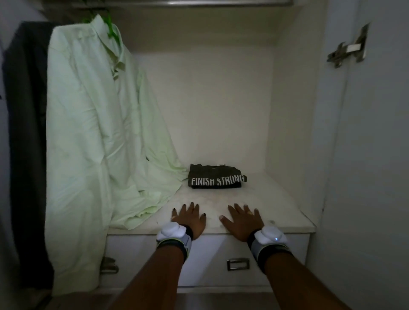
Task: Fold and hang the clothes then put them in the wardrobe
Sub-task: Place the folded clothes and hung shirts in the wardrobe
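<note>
Inside the wardrobe [292, 110], a folded dark T-shirt [215, 177] printed FINISH STRONG lies flat on the pale shelf [276, 205], toward the back and a little right of the middle. The left hand [190, 218] and the right hand [242, 221] rest palm down on the front part of the shelf, side by side and apart from each other, well short of the T-shirt. The fingers [191, 205] of both hands are released, spread straight and grasping nothing. Each wrist wears a band with a white device, the left [172, 234] and the right [269, 235]; a small light glows on the right one. To the left a pale green shirt [88, 132] hangs from a green hanger [110, 28], its lower part spilling onto the left end of the shelf and just beside the T-shirt's left edge. A dark garment [24, 132] hangs behind it, further left. Below the shelf is a white drawer [210, 250] with a metal handle [238, 264]. A rail [221, 2] runs along the top, and a metal hinge [347, 47] sits on the open door [376, 155] at the right
</note>
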### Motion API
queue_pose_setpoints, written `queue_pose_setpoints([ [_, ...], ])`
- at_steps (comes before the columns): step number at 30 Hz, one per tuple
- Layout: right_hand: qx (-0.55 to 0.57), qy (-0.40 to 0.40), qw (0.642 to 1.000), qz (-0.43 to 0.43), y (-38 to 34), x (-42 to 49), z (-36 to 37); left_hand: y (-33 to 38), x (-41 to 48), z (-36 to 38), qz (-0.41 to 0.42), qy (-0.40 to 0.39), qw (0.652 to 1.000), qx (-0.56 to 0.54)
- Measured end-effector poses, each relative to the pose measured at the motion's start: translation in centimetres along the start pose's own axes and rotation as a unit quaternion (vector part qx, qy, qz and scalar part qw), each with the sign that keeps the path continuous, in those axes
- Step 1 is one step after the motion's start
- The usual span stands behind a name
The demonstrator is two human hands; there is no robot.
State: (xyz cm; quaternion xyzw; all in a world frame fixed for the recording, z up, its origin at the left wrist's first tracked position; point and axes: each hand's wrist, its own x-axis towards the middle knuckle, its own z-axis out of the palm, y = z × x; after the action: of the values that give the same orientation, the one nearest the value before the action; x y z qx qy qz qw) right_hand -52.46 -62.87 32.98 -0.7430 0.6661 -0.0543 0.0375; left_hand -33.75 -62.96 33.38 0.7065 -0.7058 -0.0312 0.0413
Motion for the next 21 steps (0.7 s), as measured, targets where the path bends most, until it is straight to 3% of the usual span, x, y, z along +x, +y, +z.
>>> queue_pose_setpoints([
  [8, 0.001, 0.027, 0.999, -0.023, -1.2, -2.8, -0.8, -1.3, -1.6, -1.6, 0.011, 0.009, 1.0, 0.004],
  [16, 0.044, 0.03, 0.999, 0.004, -1.0, -10.8, 1.6, -0.1, -10.2, -0.8, 0.053, -0.022, 0.998, -0.005],
  [21, 0.014, -0.012, 1.0, 0.003, -2.7, -17.7, 4.7, 0.7, -17.7, 1.3, 0.083, -0.018, 0.996, -0.032],
])
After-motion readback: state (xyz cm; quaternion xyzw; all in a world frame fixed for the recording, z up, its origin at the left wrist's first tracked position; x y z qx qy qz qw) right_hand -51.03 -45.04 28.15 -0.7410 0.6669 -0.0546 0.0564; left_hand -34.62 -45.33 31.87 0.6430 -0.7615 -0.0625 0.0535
